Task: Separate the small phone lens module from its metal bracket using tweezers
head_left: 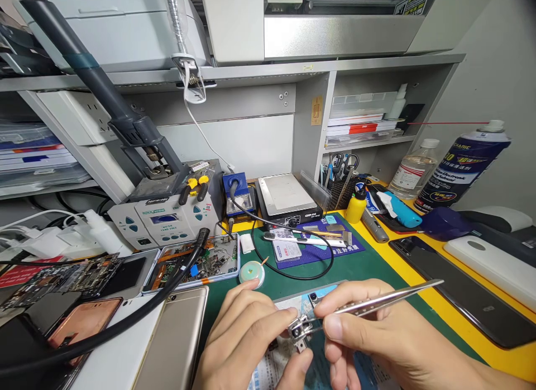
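Note:
Between the fingertips of my left hand [247,339] is a small metal part with a dark round lens, like a camera module [298,329]. My right hand [364,328] pinches steel tweezers [372,304], whose tips touch the right side of the module. The back end of the tweezers points up and to the right. Under both hands lies a light blue and white printed sheet or mat [272,373], partly hidden. Another small dark lens piece [313,296] lies just behind the module, near my right index finger.
A tray [232,242] of loose phone parts sits at the left, with a thick black hose [180,278] crossing in front. A gold phone [176,334] lies left of my hands, a black phone [456,289] right. Behind stand a soldering station [238,194] and heating plate [288,194].

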The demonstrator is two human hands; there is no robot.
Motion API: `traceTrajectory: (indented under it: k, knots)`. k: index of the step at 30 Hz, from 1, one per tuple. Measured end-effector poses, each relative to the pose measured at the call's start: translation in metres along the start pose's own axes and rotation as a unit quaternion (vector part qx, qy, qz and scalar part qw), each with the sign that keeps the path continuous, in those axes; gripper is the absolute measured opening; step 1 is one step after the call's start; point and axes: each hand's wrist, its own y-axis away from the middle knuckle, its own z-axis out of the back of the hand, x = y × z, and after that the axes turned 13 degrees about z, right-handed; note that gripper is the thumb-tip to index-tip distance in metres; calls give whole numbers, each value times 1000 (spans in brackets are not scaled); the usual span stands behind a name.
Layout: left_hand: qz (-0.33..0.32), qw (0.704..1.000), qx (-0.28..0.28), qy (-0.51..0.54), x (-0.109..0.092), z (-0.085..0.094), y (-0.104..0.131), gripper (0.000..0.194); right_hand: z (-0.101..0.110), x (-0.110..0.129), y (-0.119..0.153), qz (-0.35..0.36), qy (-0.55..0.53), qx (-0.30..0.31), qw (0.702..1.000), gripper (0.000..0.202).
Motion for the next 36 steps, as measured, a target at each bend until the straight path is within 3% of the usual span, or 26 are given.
traceTrajectory:
  k: [36]
  knots:
    - [-5, 1000, 24, 3, 3, 1, 2, 37, 3, -3, 1, 16, -4, 11, 1000, 26]
